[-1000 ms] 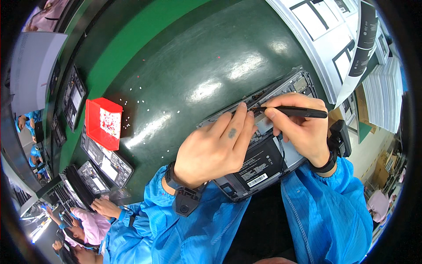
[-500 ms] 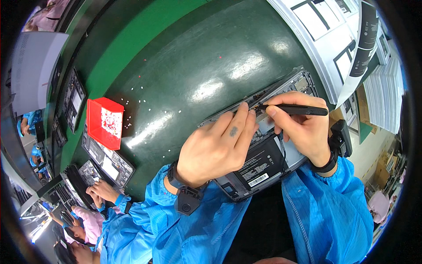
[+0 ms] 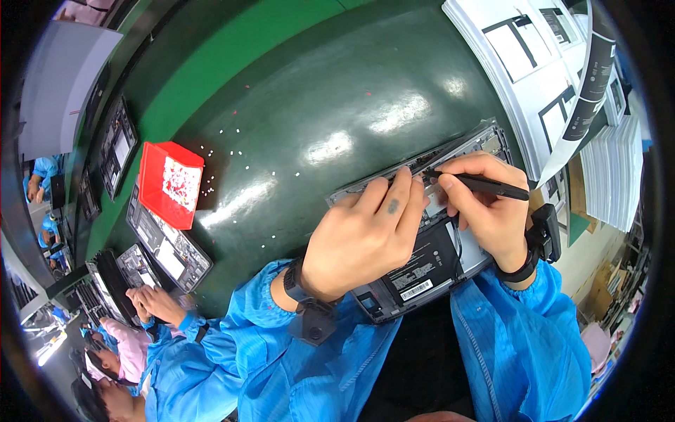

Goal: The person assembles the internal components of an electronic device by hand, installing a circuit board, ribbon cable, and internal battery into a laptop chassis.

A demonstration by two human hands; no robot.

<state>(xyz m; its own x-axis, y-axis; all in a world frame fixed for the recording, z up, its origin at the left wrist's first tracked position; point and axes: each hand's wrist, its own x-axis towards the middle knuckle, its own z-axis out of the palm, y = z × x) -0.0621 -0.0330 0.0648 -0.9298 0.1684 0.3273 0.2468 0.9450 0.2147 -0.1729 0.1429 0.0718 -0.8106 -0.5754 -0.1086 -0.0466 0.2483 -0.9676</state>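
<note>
An opened laptop base lies tilted at the table edge in front of me, its black battery and inner parts bare. My left hand rests across it with the fingers stretched out over the far part, near the hinge side. In my right hand black tweezers are pinched between thumb and fingers. Their tip points left, close to my left fingertips over the laptop's inner parts. What the tip touches is too small to make out.
A red bin of small white and red bits stands to the left, with white bits scattered beside it. More opened laptops lie around it. A co-worker's hands work at lower left. Stacked printed sheets lie at upper right.
The view has shifted slightly. The tweezers now slope more steeply down to the right, with their tip still by my left fingertips. The co-worker's hands have come together.
</note>
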